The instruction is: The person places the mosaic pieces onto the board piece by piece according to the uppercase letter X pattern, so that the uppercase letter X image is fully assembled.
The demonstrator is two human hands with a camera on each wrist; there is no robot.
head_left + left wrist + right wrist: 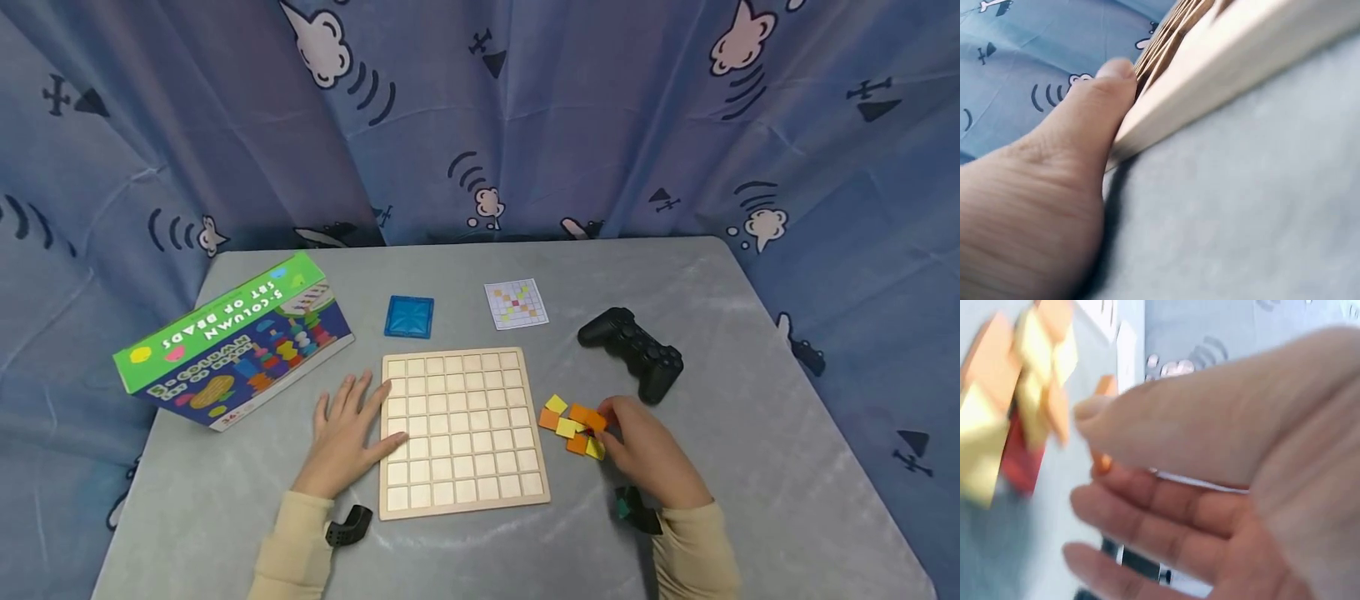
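Observation:
My left hand (341, 442) lies spread at the left edge of a wooden grid board (461, 514), its thumb and a fingertip on the frame. In the left wrist view the thumb (1094, 103) presses against the board's side (1210, 81). To the right of the board, my right hand (651, 454) pinches an orange tile (1105, 415) between thumb and index finger, over a small pile of orange and yellow tiles (567, 427). The right wrist view also shows a red tile (1021, 456) in that pile. The other right fingers are loosely bent.
A printed pattern card (516, 304) and a blue square tray (409, 317) lie behind the board. A black game controller (632, 354) lies behind the right hand. A green and blue box (240, 342) stands at the left. A patterned curtain (480, 117) hangs behind the table.

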